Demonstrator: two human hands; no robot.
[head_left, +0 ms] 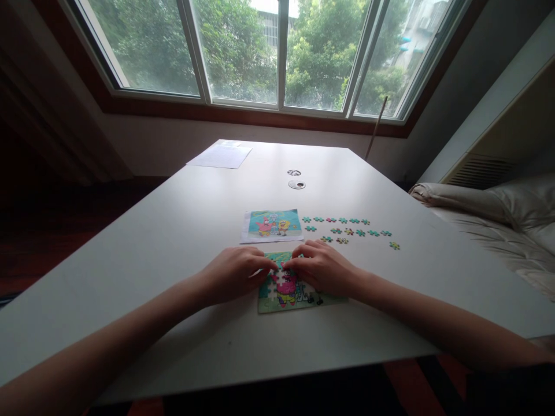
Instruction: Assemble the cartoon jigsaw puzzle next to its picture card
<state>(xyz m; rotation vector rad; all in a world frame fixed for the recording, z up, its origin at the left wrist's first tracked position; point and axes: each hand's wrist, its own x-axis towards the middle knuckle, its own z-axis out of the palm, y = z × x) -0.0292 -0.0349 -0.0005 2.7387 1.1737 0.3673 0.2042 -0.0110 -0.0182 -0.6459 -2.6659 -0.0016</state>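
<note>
A partly filled jigsaw puzzle [286, 294] lies flat near the front of the table, with white gaps among its pink, green and teal pieces. Over its left part, my left hand [236, 271] is closed, its fingertips at a pink puzzle piece [281, 267] near the top. From the right, my right hand [323, 267] pinches at that same piece, thumb and index finger drawn in. My hands cover much of the puzzle's upper part. Just beyond it rests a picture sheet [274, 225] showing cartoon figures.
Loose puzzle pieces [348, 232] lie in rough rows right of the sheet, one puzzle piece [394, 245] apart from them. Two round cable-hole covers [297, 185] are set in the white table [208, 216]. Papers [221, 156] lie at the far left corner; a sofa [498, 225] stands right.
</note>
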